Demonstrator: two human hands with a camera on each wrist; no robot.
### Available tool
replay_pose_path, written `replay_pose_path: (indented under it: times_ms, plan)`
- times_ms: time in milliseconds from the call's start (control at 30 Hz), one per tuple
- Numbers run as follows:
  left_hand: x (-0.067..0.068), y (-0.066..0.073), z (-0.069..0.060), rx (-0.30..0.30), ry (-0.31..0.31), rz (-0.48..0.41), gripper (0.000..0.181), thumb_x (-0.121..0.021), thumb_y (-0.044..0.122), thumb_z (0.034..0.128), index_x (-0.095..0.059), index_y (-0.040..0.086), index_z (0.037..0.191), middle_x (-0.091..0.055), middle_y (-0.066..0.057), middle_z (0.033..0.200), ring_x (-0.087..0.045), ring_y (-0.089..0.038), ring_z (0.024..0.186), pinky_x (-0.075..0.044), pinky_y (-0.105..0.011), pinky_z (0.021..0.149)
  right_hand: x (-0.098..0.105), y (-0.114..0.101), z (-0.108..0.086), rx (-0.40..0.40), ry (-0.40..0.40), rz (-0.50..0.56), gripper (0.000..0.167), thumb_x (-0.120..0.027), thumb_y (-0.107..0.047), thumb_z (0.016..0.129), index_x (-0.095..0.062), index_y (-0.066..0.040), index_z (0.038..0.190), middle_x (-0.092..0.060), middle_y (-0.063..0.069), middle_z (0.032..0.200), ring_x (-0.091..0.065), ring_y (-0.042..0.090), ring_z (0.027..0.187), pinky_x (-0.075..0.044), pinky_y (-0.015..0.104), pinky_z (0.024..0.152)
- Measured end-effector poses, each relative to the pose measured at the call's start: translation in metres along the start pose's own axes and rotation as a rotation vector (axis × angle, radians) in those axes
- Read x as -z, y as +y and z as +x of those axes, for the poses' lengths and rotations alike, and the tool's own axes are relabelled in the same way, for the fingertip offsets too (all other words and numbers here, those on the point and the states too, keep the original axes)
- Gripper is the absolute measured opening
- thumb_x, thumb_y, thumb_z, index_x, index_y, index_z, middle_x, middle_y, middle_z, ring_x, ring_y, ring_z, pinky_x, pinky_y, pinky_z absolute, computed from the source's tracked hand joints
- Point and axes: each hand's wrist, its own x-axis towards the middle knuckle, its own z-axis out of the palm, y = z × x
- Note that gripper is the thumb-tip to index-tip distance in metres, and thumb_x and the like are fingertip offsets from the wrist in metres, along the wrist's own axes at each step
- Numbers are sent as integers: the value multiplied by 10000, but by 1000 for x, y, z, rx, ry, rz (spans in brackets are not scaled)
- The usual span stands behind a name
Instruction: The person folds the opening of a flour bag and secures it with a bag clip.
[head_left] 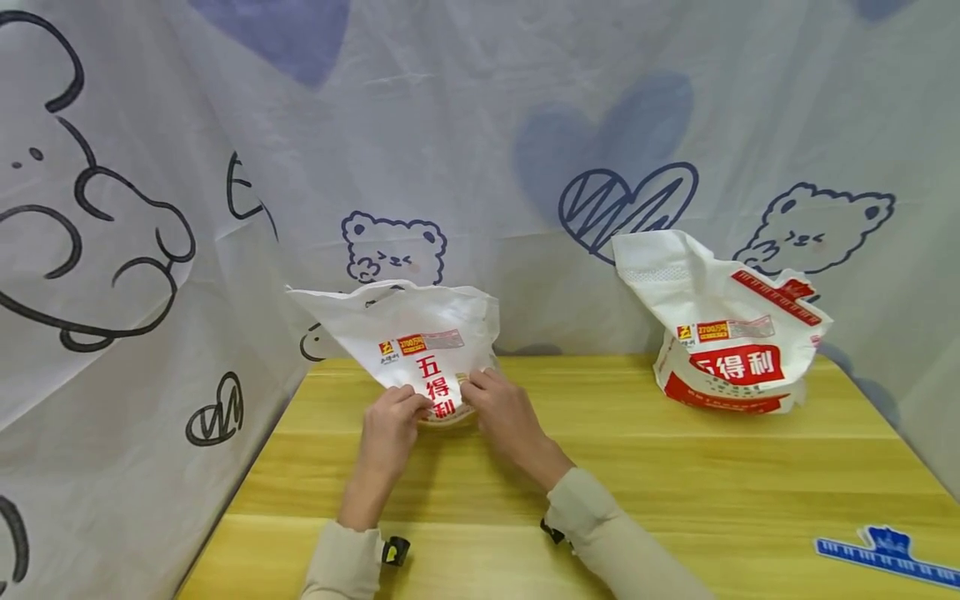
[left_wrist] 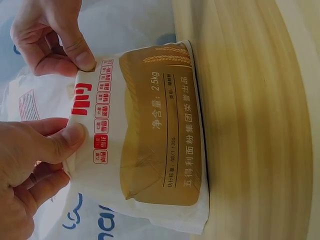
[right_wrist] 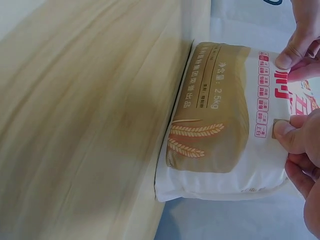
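Note:
A white flour bag [head_left: 442,333] with red print and a brown lower panel stands on the table towards the back left. Its loose upper part fans out behind the fingers. My left hand [head_left: 392,425] pinches the bag's front at the left, thumb towards me. At the right, my right hand [head_left: 506,412] pinches the same front fold. In the left wrist view, the left thumb [left_wrist: 74,134] presses on the bag's fold beside the red lettering. The right wrist view shows the right hand [right_wrist: 305,142] gripping the fold near the bag's side.
A second flour bag [head_left: 738,367] stands at the back right, its top folded and held by a red clip [head_left: 783,296]. Near the right front lies a blue clip [head_left: 888,550] on the wooden table [head_left: 675,483]. A patterned cloth [head_left: 480,150] hangs behind and at the sides.

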Motion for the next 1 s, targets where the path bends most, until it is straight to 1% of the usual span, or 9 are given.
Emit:
replay_pose_path:
  times_ms: [200, 333, 467, 567, 667, 800, 900, 1000]
  plan:
    - [-3, 13, 5, -18, -12, 16, 223, -901, -69, 669, -756, 65, 774, -675, -11, 769, -639, -217, 722, -584, -336, 645, 9, 6, -9, -10, -5, -6, 196, -747, 63, 860, -645, -102, 833, -564, -3, 819, -521, 164, 711, -445, 259, 538]
    - [-7, 22, 6, -31, -18, 19, 225, -905, -54, 662, -753, 63, 778, -673, -4, 768, -635, -205, 716, -581, -317, 638, 15, 11, -16, -8, 17, 0, 225, -785, 68, 822, -630, -95, 819, -545, -2, 806, -512, 170, 703, -430, 263, 524]
    - [-11, 26, 6, -49, -12, 23, 239, -913, -57, 645, -749, 67, 768, -668, 5, 759, -624, -191, 697, -571, -304, 613, 20, 14, -21, 1, 37, 2, 241, -827, 33, 801, -623, -95, 814, -534, -2, 809, -521, 175, 715, -444, 271, 530]
    - [-14, 31, 9, -68, 0, 7, 244, -914, -60, 636, -749, 74, 756, -664, 8, 752, -613, -193, 686, -562, -302, 599, 24, 18, -26, -5, 42, 3, 223, -820, 29, 804, -636, -94, 830, -535, -2, 824, -527, 180, 735, -454, 277, 537]
    - [-16, 34, 11, -90, 1, -5, 236, -915, -50, 636, -751, 73, 752, -654, 5, 739, -598, -197, 671, -551, -302, 587, 27, 20, -31, -17, 41, 11, 214, -807, 57, 793, -667, -89, 863, -535, -4, 834, -517, 179, 741, -449, 272, 534]
    - [-18, 40, 14, -105, -29, 5, 213, -918, -13, 648, -752, 77, 746, -655, 6, 730, -597, -190, 662, -555, -300, 593, 31, 22, -37, -21, 47, 18, 207, -794, 72, 792, -691, -79, 889, -538, 1, 840, -505, 183, 737, -443, 269, 520]
    - [-18, 47, 17, -107, -62, 10, 196, -914, 9, 669, -748, 84, 741, -667, 9, 738, -610, -190, 672, -563, -300, 613, 36, 25, -43, -21, 61, 26, 176, -789, 55, 807, -684, -71, 871, -548, 9, 848, -507, 191, 739, -457, 288, 523]
    - [-20, 54, 20, -119, -86, 5, 178, -903, 25, 694, -746, 90, 747, -670, 11, 744, -616, -187, 681, -560, -296, 626, 41, 29, -49, -22, 84, 35, 178, -795, 52, 802, -664, -65, 833, -552, 15, 845, -506, 197, 736, -466, 310, 520]
